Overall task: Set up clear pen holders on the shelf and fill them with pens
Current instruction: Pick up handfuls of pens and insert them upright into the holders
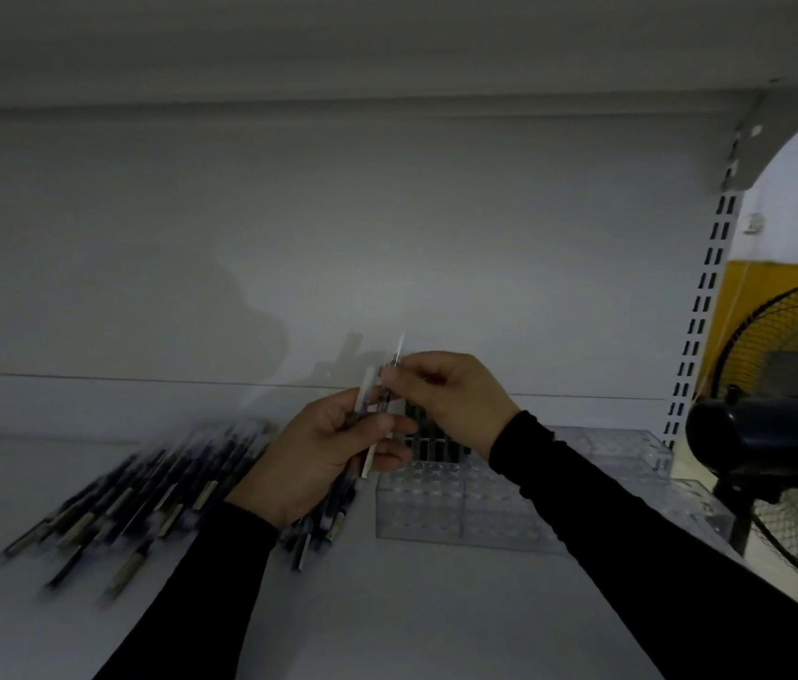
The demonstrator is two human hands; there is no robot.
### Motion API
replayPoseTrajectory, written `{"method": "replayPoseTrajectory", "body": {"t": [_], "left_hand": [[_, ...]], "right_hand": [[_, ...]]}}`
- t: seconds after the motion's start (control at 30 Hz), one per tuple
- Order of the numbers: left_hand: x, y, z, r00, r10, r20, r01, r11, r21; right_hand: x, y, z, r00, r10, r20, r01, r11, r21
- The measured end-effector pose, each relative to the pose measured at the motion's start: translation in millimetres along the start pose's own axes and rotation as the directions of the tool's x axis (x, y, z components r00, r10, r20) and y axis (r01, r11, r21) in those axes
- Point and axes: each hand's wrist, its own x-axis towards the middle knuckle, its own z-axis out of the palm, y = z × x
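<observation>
The clear plastic pen holder with a grid of round sockets (441, 498) stands on the white metal shelf (387, 606), lower centre-right of the frame. A few dark pens (429, 441) stand upright in its rear sockets. Above it, the left hand (326, 456) grips a small bundle of pens (368, 424); the right hand (451, 397) pinches one pen of that bundle near its top. A loose pile of dark pens (142, 493) lies lower left. A black pedestal fan (779, 434) stands at far right.
</observation>
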Motion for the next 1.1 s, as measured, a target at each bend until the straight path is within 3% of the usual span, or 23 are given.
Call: {"method": "replayPoseTrajectory", "body": {"t": [0.13,0.2,0.3,0.47,0.7,1.1], "left_hand": [[-0.1,1.9,-3.7,0.997,-0.002,-0.073,0.008,0.995,0.094],[0.6,0.7,-6.4,0.988,0.046,-0.149,-0.017,0.981,0.191],[5.9,-4.4,-10.0,0.966,0.051,-0.255,-0.006,0.985,0.175],[14.6,-8.0,-10.4,0.946,-0.011,-0.324,0.022,0.999,0.031],[13.8,-11.5,-14.5,0.950,0.086,-0.300,-0.046,0.989,0.138],[12.1,-12.0,-15.6,0.963,0.097,-0.252,-0.070,0.991,0.114]], "right_hand": [[5.7,-3.7,-15.8,0.969,0.105,-0.222,-0.043,0.962,0.268],[6.7,-4.6,-34.6,0.940,0.119,-0.320,-0.018,0.953,0.304],[2.4,6.0,-59.8,0.902,0.040,-0.430,0.001,0.996,0.094],[-3.9,31.1,-82.9,0.832,-0.026,-0.554,-0.106,0.973,-0.205],[3.3,44.3,-77.8,0.858,-0.047,-0.512,-0.123,0.949,-0.292],[9.5,39.7,-71.2,0.913,-0.156,-0.376,-0.083,0.834,-0.546]]}}
